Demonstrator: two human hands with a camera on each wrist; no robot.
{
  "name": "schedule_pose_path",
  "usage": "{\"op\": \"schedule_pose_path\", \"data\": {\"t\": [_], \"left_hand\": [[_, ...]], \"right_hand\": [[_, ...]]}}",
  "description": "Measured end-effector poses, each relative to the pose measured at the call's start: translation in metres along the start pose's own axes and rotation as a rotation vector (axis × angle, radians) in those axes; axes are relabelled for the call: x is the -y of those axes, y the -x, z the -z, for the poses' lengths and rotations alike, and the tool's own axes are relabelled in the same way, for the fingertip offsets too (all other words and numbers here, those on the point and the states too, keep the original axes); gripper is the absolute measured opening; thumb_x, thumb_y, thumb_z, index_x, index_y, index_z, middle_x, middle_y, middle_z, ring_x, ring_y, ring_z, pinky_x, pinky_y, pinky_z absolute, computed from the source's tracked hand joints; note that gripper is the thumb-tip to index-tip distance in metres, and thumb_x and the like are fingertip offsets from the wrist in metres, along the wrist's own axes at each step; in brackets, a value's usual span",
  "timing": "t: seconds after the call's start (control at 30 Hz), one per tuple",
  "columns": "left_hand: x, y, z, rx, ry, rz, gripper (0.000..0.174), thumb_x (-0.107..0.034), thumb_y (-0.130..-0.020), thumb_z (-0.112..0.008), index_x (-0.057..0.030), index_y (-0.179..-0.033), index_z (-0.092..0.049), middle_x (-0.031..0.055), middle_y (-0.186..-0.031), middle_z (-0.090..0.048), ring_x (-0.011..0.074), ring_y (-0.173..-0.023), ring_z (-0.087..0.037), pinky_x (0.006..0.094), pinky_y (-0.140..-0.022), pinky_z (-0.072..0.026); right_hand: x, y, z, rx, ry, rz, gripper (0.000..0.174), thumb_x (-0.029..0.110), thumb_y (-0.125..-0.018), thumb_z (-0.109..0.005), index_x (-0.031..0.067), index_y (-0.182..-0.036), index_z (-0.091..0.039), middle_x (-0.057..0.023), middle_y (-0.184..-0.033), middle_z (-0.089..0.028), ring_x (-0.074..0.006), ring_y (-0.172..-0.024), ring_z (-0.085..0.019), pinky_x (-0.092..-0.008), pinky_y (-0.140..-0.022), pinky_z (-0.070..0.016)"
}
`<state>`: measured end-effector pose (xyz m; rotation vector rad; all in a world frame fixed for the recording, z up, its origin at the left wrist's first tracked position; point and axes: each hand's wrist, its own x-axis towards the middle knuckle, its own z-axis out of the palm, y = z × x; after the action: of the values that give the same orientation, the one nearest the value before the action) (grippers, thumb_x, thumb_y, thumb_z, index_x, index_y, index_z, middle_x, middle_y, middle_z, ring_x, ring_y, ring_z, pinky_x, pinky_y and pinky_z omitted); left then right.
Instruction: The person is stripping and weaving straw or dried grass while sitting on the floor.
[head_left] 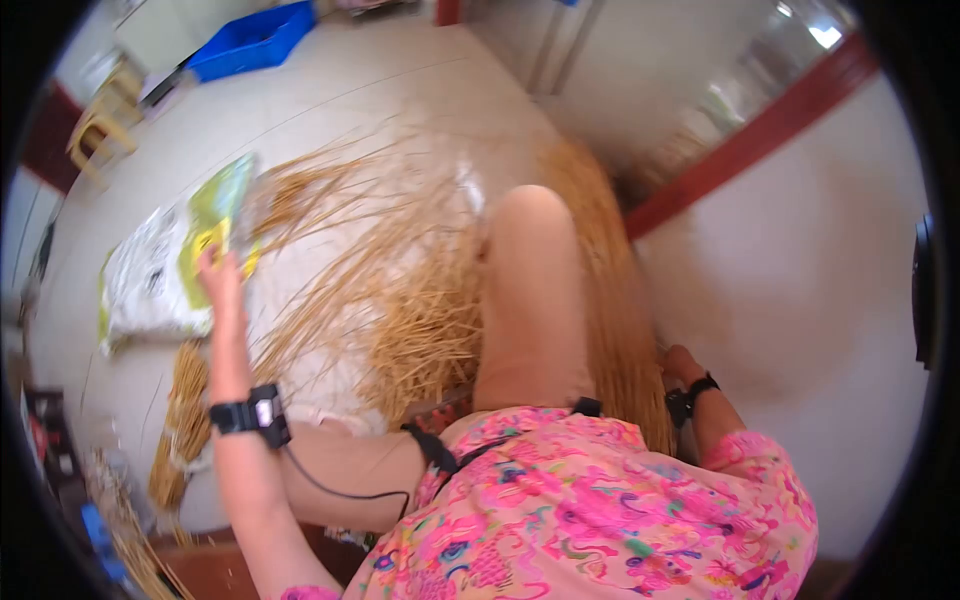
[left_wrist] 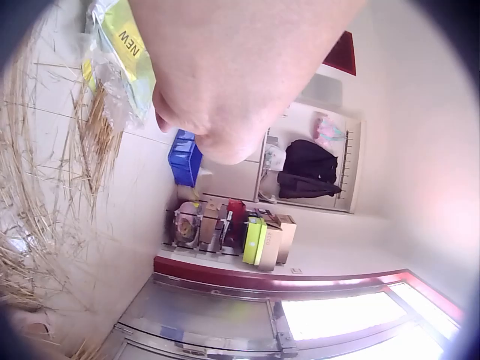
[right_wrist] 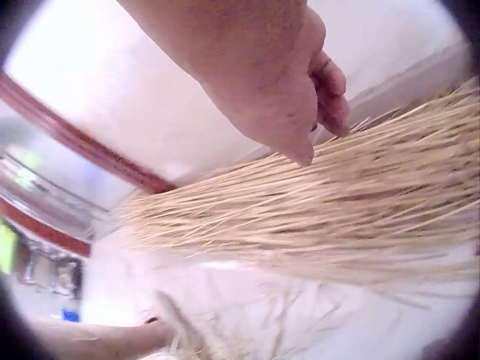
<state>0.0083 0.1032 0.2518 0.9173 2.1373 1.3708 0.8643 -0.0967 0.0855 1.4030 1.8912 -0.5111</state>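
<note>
In the head view my left hand (head_left: 220,275) reaches out over a white and green plastic bag (head_left: 150,275) that lies on the floor. Its fingers overlap the bag's yellow patch, and nothing shows in them. The left wrist view has the back of this hand (left_wrist: 225,112), with most fingers hidden. My right hand (right_wrist: 311,105) hangs with loosely curled fingers just over a long bundle of straw stalks (right_wrist: 300,202); I see nothing in its grasp. This bundle (head_left: 610,290) lies beside my raised knee. Loose straw (head_left: 430,330) covers the floor between my legs.
A tied straw bundle (head_left: 182,420) lies left of my leg. Beyond stand a blue crate (head_left: 250,45) and a yellow stool (head_left: 100,130). A wall with a red strip (head_left: 750,135) closes off the right side. Boxes (left_wrist: 262,244) stand by the far wall.
</note>
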Motion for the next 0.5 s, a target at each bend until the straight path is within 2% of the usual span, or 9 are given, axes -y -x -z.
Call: {"op": "schedule_pose_path", "data": {"t": [0.03, 0.07, 0.1, 0.13, 0.2, 0.23, 0.33, 0.4, 0.5], "left_hand": [[0.011, 0.001, -0.004, 0.017, 0.007, -0.027, 0.046, -0.017, -0.081, -0.055, -0.0002, -0.123, -0.046, 0.0089, -0.105, -0.054, 0.0143, -0.081, -0.053, 0.0269, -0.063, -0.0461], [0.001, 0.012, -0.002, 0.149, -0.090, 0.009, 0.042, -0.017, -0.082, -0.054, -0.0023, -0.121, -0.048, 0.0088, -0.108, -0.054, 0.0146, -0.082, -0.054, 0.0279, -0.062, -0.0465], [0.001, 0.021, -0.004, 0.192, -0.108, 0.025, 0.038, -0.016, -0.082, -0.054, -0.0031, -0.117, -0.052, 0.0089, -0.107, -0.056, 0.0144, -0.080, -0.055, 0.0287, -0.061, -0.0468], [0.039, 0.005, -0.008, 0.240, -0.310, -0.199, 0.030, -0.015, -0.082, -0.053, -0.0023, -0.109, -0.057, 0.0086, -0.098, -0.059, 0.0146, -0.077, -0.056, 0.0291, -0.063, -0.0471], [0.048, 0.025, -0.010, 0.474, -0.481, -0.318, 0.023, -0.016, -0.083, -0.055, -0.0021, -0.100, -0.060, 0.0124, -0.091, -0.064, 0.0241, -0.080, -0.060, 0.0335, -0.072, -0.0484], [0.053, 0.035, -0.009, 0.605, -0.568, -0.415, 0.022, -0.016, -0.083, -0.055, -0.0026, -0.098, -0.060, 0.0148, -0.090, -0.065, 0.0284, -0.082, -0.061, 0.0353, -0.075, -0.0485], [0.069, 0.058, 0.000, 0.969, -0.801, -0.343, 0.021, -0.016, -0.082, -0.055, -0.0040, -0.097, -0.062, 0.0187, -0.094, -0.064, 0.0339, -0.089, -0.061, 0.0392, -0.079, -0.0476], [0.086, 0.067, 0.004, 1.049, -1.008, -0.233, 0.020, -0.016, -0.082, -0.054, -0.0044, -0.096, -0.063, 0.0188, -0.095, -0.064, 0.0343, -0.091, -0.060, 0.0401, -0.080, -0.0472], [0.122, 0.065, 0.020, 1.048, -1.153, -0.105, 0.025, -0.010, -0.080, -0.053, -0.0043, -0.101, -0.065, 0.0209, -0.105, -0.062, 0.0351, -0.099, -0.059, 0.0415, -0.084, -0.0470]], "right_hand": [[0.010, -0.015, 0.025, -0.246, -0.243, -0.166, 0.032, 0.029, -0.079, -0.060, 0.0003, -0.091, -0.065, -0.0212, -0.085, -0.064, -0.0391, -0.078, -0.062, -0.0433, -0.071, -0.0493], [0.029, -0.024, 0.063, -0.484, -0.500, -0.332, 0.032, 0.028, -0.079, -0.060, -0.0004, -0.092, -0.065, -0.0209, -0.082, -0.064, -0.0377, -0.077, -0.062, -0.0426, -0.070, -0.0489], [0.055, -0.027, 0.116, -0.707, -0.619, -0.302, 0.028, 0.025, -0.082, -0.059, -0.0006, -0.093, -0.064, -0.0169, -0.079, -0.064, -0.0323, -0.073, -0.061, -0.0397, -0.066, -0.0481], [0.086, -0.025, 0.175, -0.922, -0.749, -0.274, 0.025, 0.022, -0.084, -0.058, -0.0007, -0.094, -0.063, -0.0129, -0.075, -0.064, -0.0269, -0.069, -0.061, -0.0368, -0.062, -0.0474], [0.149, -0.006, 0.299, -1.090, -1.109, -0.010, 0.017, 0.013, -0.090, -0.052, -0.0008, -0.096, -0.061, -0.0036, -0.073, -0.058, -0.0120, -0.062, -0.054, -0.0266, -0.056, -0.0426], [0.184, 0.015, 0.356, -1.020, -1.254, 0.070, 0.017, 0.013, -0.091, -0.052, -0.0001, -0.098, -0.061, -0.0005, -0.072, -0.055, -0.0082, -0.062, -0.050, -0.0230, -0.055, -0.0401], [0.275, 0.055, 0.460, -0.764, -1.504, 0.489, 0.016, 0.015, -0.091, -0.053, 0.0018, -0.097, -0.061, 0.0030, -0.071, -0.053, -0.0014, -0.063, -0.047, -0.0164, -0.053, -0.0353], [0.323, 0.055, 0.493, -0.553, -1.289, 0.665, 0.017, 0.016, -0.091, -0.053, 0.0011, -0.096, -0.062, 0.0031, -0.071, -0.055, -0.0016, -0.063, -0.048, -0.0168, -0.053, -0.0366], [0.388, 0.039, 0.520, -0.298, -0.827, 0.824, 0.020, 0.017, -0.088, -0.056, 0.0000, -0.096, -0.062, -0.0049, -0.073, -0.061, -0.0137, -0.064, -0.056, -0.0250, -0.058, -0.0440]]}}
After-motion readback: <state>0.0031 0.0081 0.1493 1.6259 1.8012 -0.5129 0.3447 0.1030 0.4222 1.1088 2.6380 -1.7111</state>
